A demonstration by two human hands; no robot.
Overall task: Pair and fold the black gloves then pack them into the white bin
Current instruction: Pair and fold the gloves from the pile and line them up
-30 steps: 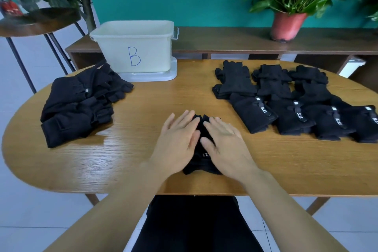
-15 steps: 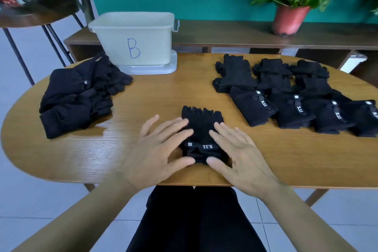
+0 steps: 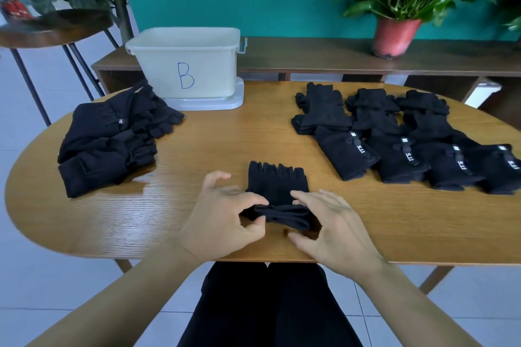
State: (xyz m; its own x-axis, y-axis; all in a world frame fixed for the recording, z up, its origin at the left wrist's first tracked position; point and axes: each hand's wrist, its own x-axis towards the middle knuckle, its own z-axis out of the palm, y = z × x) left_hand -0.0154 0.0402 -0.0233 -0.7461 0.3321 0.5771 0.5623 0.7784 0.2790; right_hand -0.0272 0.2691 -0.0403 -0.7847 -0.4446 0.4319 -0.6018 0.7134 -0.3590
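Far left, the loose pile of black gloves [image 3: 110, 138] sits by the counter's [image 3: 253, 127] left edge, unpaired work still waiting. Behind it, at the far edge, the white bin [image 3: 158, 65] marked B stands on its lid, mouth open, contents not visible from here. Now the action, in the middle by the near edge: a second ago both palms lay flat on the glove pair [image 3: 277, 186], smoothing it; now the cuff end is up off the wood! The left hand [image 3: 222, 217] pinches the cuff's left corner between thumb and forefinger, the right hand [image 3: 332, 222] grasps the other side, fingers on top and thumb below, while the glove fingertips lie flat, pointing at the far edge. So pairing looks done and the fold is starting, cuff to go over towards the fingertips. To the right, the folded gloves [image 3: 394, 149] run in rows to the right edge, their nearest corner close to this pair, so the fold wants to go straight forward. Bare wood lies between pair and bin, a fair lane for the carry; the near edge is tight behind the cuff.
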